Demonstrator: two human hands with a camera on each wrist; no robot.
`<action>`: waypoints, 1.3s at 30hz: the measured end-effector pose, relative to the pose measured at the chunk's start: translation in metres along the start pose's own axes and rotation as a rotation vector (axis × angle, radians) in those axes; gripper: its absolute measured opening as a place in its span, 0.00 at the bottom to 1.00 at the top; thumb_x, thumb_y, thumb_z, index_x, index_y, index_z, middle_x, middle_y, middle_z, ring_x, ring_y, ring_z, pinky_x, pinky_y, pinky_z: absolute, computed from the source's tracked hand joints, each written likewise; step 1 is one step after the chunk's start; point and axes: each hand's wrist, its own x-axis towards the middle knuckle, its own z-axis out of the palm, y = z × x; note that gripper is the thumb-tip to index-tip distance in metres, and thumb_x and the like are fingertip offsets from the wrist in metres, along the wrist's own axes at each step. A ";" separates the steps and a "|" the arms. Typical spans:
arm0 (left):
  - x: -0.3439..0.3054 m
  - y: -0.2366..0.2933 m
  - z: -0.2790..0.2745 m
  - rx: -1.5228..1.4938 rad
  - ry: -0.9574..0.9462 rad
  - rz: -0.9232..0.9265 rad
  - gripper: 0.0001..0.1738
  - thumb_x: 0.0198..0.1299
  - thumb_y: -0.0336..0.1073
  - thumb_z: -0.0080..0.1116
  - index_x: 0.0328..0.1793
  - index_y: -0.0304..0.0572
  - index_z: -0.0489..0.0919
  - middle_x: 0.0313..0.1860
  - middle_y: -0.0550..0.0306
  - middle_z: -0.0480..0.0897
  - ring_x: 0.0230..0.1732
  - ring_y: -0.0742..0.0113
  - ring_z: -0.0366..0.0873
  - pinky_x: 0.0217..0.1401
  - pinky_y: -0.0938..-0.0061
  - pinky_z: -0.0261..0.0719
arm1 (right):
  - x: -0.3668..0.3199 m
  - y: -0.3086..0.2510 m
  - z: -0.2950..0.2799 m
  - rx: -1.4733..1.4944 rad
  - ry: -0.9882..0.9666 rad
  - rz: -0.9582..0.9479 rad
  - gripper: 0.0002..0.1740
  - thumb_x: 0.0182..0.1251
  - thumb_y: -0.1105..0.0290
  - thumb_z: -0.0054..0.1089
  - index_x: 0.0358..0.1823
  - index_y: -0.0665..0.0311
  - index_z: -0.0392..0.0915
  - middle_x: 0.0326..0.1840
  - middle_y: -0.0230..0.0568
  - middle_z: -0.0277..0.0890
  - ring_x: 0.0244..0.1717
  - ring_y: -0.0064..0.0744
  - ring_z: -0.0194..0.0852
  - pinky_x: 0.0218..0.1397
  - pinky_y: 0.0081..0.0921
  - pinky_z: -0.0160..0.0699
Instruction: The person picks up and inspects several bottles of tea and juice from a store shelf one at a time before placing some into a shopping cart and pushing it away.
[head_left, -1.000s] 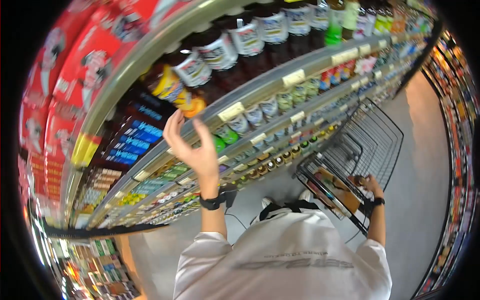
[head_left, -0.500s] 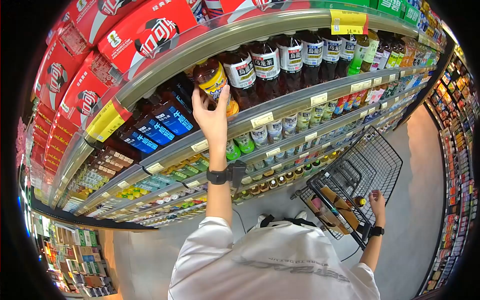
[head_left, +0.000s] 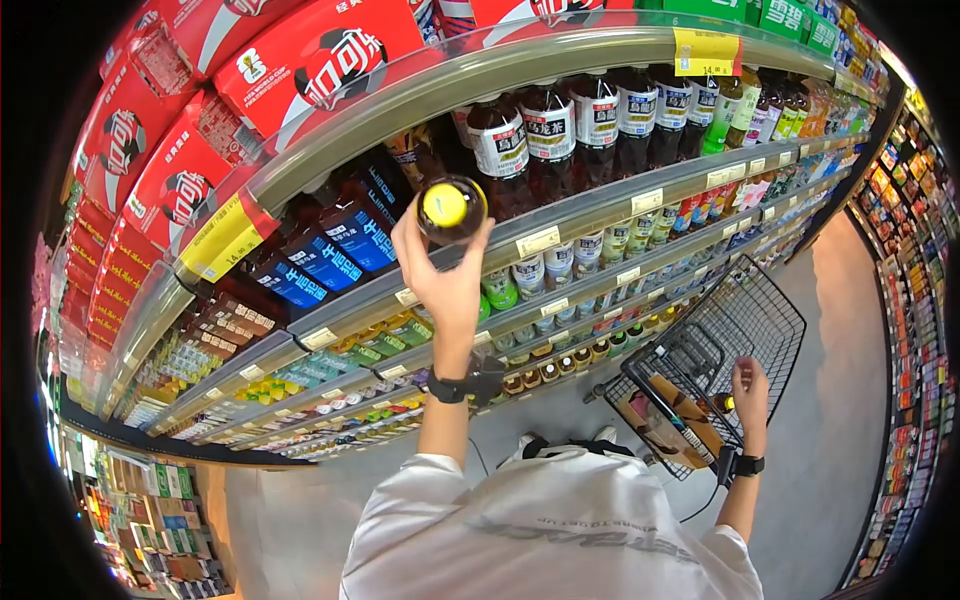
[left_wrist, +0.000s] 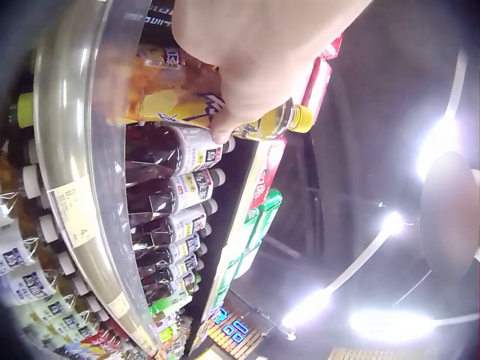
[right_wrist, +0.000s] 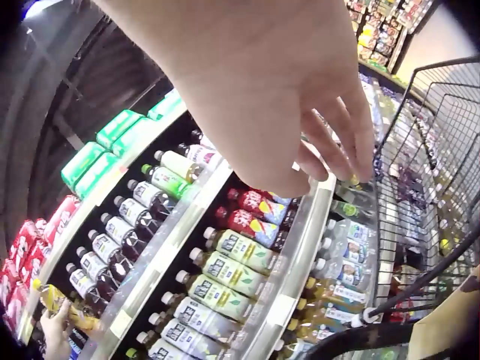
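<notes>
My left hand [head_left: 445, 285] grips a bottle of dark drink [head_left: 455, 212] with a yellow cap, held out in front of the shelf edge. In the head view the cap faces the camera. The left wrist view shows the bottle's yellow label [left_wrist: 176, 107] partly covered by the fingers. Beside it stand dark tea bottles [head_left: 498, 145] with white labels. My right hand [head_left: 750, 392] hangs over the shopping cart [head_left: 775, 290], fingers loosely bent and nothing in them. A yellow-capped bottle [head_left: 726, 403] lies in the cart beside that hand.
Red drink cartons [head_left: 315, 60] are stacked above the shelf. Blue-labelled bottles [head_left: 325, 255] stand left of the left hand. A brown cardboard box [head_left: 685, 400] sits at the cart's handle end. Lower shelves hold rows of drinks. Grey floor [head_left: 840, 330] runs along the right.
The left hand reached to the shelf, gripped the yellow-labelled bottle and drew it out toward me. The right hand has risen from beside the bottle in the cart, and its fingers have loosened.
</notes>
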 end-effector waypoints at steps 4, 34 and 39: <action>-0.009 0.028 -0.011 0.094 0.025 0.193 0.47 0.45 0.28 0.87 0.74 0.36 0.77 0.64 0.47 0.79 0.63 0.53 0.79 0.62 0.62 0.80 | 0.000 -0.089 -0.005 0.090 -0.019 -0.199 0.12 0.74 0.75 0.64 0.55 0.70 0.79 0.44 0.47 0.84 0.42 0.36 0.85 0.49 0.31 0.84; -0.146 0.059 0.110 -0.822 -1.045 -1.136 0.33 0.79 0.50 0.60 0.77 0.36 0.67 0.63 0.49 0.82 0.55 0.67 0.86 0.50 0.70 0.88 | -0.040 -0.183 0.015 0.601 -0.225 -0.249 0.39 0.79 0.63 0.61 0.84 0.71 0.58 0.55 0.51 0.83 0.42 0.33 0.86 0.51 0.30 0.85; -0.159 0.080 0.116 -0.821 -1.037 -0.827 0.47 0.71 0.37 0.70 0.85 0.37 0.49 0.68 0.41 0.76 0.56 0.59 0.86 0.50 0.70 0.91 | -0.029 -0.158 0.033 0.349 -0.101 -0.241 0.50 0.65 0.59 0.79 0.80 0.73 0.58 0.64 0.56 0.79 0.55 0.40 0.85 0.61 0.35 0.84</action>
